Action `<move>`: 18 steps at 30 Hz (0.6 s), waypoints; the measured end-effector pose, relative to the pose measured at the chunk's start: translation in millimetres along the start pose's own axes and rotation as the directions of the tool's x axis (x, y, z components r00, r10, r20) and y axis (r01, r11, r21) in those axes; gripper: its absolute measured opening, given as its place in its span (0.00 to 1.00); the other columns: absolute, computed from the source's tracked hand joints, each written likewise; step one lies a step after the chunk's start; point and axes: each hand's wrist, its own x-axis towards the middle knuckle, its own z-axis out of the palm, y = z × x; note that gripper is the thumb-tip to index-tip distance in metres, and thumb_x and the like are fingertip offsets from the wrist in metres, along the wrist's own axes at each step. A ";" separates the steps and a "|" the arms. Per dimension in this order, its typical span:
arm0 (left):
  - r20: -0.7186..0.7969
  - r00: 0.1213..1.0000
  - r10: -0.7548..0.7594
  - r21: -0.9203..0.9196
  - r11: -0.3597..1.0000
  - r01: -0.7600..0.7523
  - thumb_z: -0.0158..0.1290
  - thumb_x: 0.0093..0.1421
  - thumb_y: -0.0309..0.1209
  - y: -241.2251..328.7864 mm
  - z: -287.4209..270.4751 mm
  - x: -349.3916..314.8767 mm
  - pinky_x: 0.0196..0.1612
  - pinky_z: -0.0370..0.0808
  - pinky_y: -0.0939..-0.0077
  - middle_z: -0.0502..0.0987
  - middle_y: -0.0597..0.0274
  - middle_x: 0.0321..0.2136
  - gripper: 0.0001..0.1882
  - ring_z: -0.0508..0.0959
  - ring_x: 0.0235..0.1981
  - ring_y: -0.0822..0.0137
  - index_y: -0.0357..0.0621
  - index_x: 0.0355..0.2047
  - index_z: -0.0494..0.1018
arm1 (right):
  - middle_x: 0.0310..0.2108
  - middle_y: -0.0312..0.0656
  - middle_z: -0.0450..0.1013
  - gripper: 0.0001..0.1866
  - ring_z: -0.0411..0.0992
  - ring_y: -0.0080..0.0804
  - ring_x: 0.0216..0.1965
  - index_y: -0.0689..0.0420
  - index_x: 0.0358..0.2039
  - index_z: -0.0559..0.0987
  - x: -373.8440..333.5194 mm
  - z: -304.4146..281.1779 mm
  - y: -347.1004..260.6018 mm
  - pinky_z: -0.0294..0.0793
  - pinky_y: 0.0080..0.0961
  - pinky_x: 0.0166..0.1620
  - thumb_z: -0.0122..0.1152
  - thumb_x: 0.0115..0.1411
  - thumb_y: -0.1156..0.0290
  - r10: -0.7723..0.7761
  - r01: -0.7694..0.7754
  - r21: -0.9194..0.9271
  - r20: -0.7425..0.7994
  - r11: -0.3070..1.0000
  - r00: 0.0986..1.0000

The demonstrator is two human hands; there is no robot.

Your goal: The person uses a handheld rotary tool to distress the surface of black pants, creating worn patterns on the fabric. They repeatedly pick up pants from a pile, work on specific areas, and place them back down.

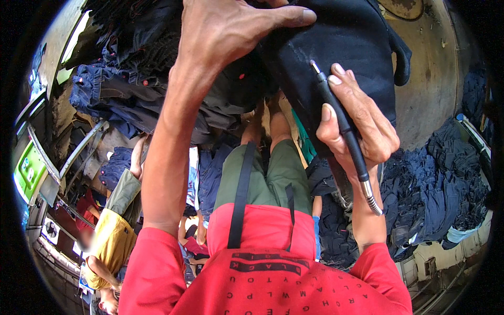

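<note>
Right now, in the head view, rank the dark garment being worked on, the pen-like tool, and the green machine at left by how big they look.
1. dark garment, largest.
2. pen-like tool in the right hand, though nearness inflates it.
3. green machine, smallest, but far off at the rim, so unsure against the tool.

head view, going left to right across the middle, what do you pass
green machine → blue jeans pile → left hand → black garment → pen-shaped tool held in right hand → dark denim heap
</note>
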 end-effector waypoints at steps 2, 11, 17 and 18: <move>-0.005 1.000 0.020 -0.013 1.000 -0.020 0.83 0.47 0.35 -0.9 0.4 0.4 0.33 0.73 0.75 0.80 0.64 0.26 0.16 0.77 0.29 0.74 0.39 0.25 0.88 | 0.42 0.55 0.87 0.16 0.87 0.51 0.50 0.68 0.45 0.88 -2.2 -1.7 -0.1 0.87 0.46 0.58 0.73 0.54 0.79 0.006 -0.006 0.008 0.007 1.000 1.000; -0.019 0.998 0.066 -0.016 0.998 -0.067 0.83 0.47 0.34 -0.8 1.1 0.5 0.32 0.73 0.75 0.80 0.65 0.25 0.16 0.77 0.27 0.74 0.38 0.23 0.86 | 0.43 0.57 0.86 0.18 0.87 0.52 0.50 0.66 0.46 0.89 -9.2 -8.8 -1.9 0.87 0.46 0.58 0.73 0.54 0.79 0.034 -0.034 -0.012 0.032 0.999 0.999; -0.033 0.999 0.022 0.053 0.998 -0.020 0.83 0.46 0.34 -2.0 1.8 -2.1 0.33 0.74 0.74 0.79 0.63 0.26 0.17 0.77 0.29 0.73 0.38 0.25 0.85 | 0.42 0.57 0.87 0.18 0.87 0.51 0.49 0.68 0.46 0.88 -18.4 -11.2 2.6 0.87 0.46 0.58 0.73 0.54 0.79 0.004 -0.004 -0.006 0.015 1.000 1.000; -0.013 1.000 0.004 0.098 0.995 -0.002 0.83 0.46 0.35 -1.9 1.8 -3.1 0.36 0.75 0.72 0.81 0.62 0.30 0.18 0.79 0.32 0.71 0.39 0.30 0.86 | 0.42 0.57 0.87 0.17 0.88 0.51 0.48 0.68 0.46 0.88 -20.7 -12.6 3.4 0.87 0.45 0.58 0.73 0.55 0.78 0.013 -0.013 0.005 0.004 1.000 1.000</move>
